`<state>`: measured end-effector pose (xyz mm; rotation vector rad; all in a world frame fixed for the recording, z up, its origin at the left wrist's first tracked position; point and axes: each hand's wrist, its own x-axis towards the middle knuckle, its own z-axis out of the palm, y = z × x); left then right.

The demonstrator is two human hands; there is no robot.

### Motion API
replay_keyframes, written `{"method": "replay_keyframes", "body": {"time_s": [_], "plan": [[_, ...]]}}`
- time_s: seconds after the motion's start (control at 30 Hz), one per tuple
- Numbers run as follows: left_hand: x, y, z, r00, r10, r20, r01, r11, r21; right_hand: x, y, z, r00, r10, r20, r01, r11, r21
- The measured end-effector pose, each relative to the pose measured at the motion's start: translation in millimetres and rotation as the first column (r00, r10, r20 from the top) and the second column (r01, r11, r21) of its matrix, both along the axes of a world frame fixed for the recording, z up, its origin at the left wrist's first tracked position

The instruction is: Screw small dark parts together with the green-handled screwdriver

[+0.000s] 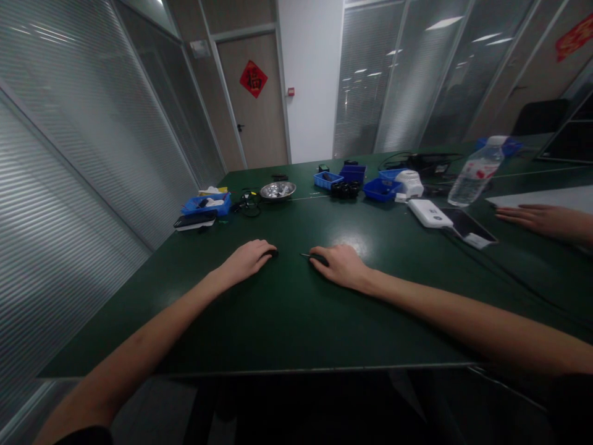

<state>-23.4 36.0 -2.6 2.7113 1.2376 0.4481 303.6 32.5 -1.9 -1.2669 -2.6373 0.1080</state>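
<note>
My left hand (250, 259) rests low over the green table (278, 321), its thumb and fingers pinched on a small black piece (273, 253) whose kind is too small to make out. Facing it from the right, my right hand (341, 266) is closed around a slim tool with a thin metal shaft (304, 254) and a dark handle, like a small screwdriver. The shaft points left at the black piece, with a gap between them. Most of the handle is hidden by my fingers.
At the back stand a metal bowl (278, 191), blue trays (380, 190) and a cable (250, 204). A blue tray (217, 205) sits left. On the right are a white power bank (430, 213), a phone (470, 224), a water bottle (477, 173) and another person's hand (542, 219).
</note>
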Motion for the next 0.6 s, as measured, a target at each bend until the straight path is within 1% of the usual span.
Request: {"method": "replay_keyframes", "body": {"time_s": [0.07, 0.17, 0.27, 0.33, 0.47, 0.6], "plan": [[-23, 10, 1.3, 0.992, 0.115, -0.055, -0.116, 0.993, -0.007, 0, 0, 0.3, 1.0, -0.005, 0.009, 0.005, 1.0, -0.001], [-59, 22, 4.0, 0.951, 0.279, -0.136, -0.283, 0.959, -0.008, 0, 0, 0.0, 1.0, -0.013, 0.009, 0.013, 1.0, 0.004], [-93, 31, 5.8, 0.877, 0.429, -0.217, -0.438, 0.899, 0.005, 0, 0, -0.6, 1.0, -0.007, 0.001, 0.007, 1.0, 0.004], [-114, 37, 6.1, 0.818, 0.508, -0.269, -0.524, 0.851, 0.014, 0, 0, -1.1, 1.0, -0.004, -0.003, 0.004, 1.0, -0.002], [-152, 45, 6.3, 0.717, 0.621, -0.315, -0.649, 0.76, 0.021, 0, 1, -2.0, 1.0, 0.004, -0.013, -0.004, 1.0, 0.002], [-181, 43, 9.7, 0.657, 0.684, -0.316, -0.712, 0.701, 0.036, 0, 1, -2.5, 1.0, 0.003, -0.009, -0.003, 1.0, 0.004]]}}
